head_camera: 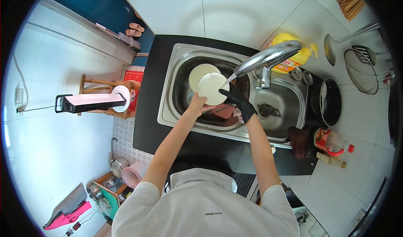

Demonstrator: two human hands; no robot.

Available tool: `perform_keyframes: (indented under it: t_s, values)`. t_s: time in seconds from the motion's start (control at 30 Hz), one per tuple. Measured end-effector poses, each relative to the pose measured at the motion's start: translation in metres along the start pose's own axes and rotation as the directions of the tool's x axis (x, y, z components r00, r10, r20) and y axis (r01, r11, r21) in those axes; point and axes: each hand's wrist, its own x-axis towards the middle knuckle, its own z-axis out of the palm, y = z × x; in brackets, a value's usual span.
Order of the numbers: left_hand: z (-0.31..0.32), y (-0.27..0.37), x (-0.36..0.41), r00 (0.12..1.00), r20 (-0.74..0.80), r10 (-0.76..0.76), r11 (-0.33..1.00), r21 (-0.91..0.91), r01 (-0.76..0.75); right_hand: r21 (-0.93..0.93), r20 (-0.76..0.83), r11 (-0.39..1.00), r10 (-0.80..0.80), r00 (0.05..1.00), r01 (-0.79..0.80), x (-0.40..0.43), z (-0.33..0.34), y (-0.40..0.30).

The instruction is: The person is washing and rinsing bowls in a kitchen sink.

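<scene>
A cream-coloured plate (211, 88) is in my bare left hand (201, 105), which grips its lower left edge over the left sink basin. Water from the chrome faucet (267, 57) runs onto the plate's right side. My right hand (236, 101), in a black glove, touches the plate's right rim; whether its fingers grip the rim is hard to tell. Partly behind the held plate, a second pale plate (201, 71) rests in the basin. Below them in the basin is a reddish item (224, 111), partly covered by my hands.
In the right basin a dark scrubber (267, 110) lies at the drain. A yellow pump bottle (291, 53) stands behind the faucet. Right of the sink are a black pot (330, 101), a brown cloth (298, 142) and a clear plastic bottle with a red cap (333, 142).
</scene>
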Motion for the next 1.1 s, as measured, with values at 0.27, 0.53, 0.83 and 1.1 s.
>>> perform_keyframes:
  t_s: [0.27, 0.53, 0.83, 1.1]
  values:
    - [0.025, -0.015, 0.023, 0.994, -0.094, -0.053, 0.982, 0.176, 0.069, -0.752, -0.302, 0.644, -0.531, 0.792, 0.145, -0.015, -0.011, 0.006]
    - [0.036, -0.013, 0.028, 0.966, 0.078, 0.246, 0.95, 0.177, -0.256, -0.728, -0.387, 0.672, -0.564, 0.729, 0.133, -0.03, -0.007, -0.007]
    - [-0.002, -0.001, 0.049, 0.983, 0.071, 0.168, 0.274, 0.955, -0.116, -0.877, -0.225, 0.422, -0.784, 0.579, 0.231, -0.014, -0.01, 0.002]
    - [0.019, 0.044, 0.025, 0.915, 0.371, 0.16, 0.802, 0.491, -0.34, -0.586, -0.185, 0.636, -0.708, 0.681, 0.502, 0.0, -0.004, -0.006]
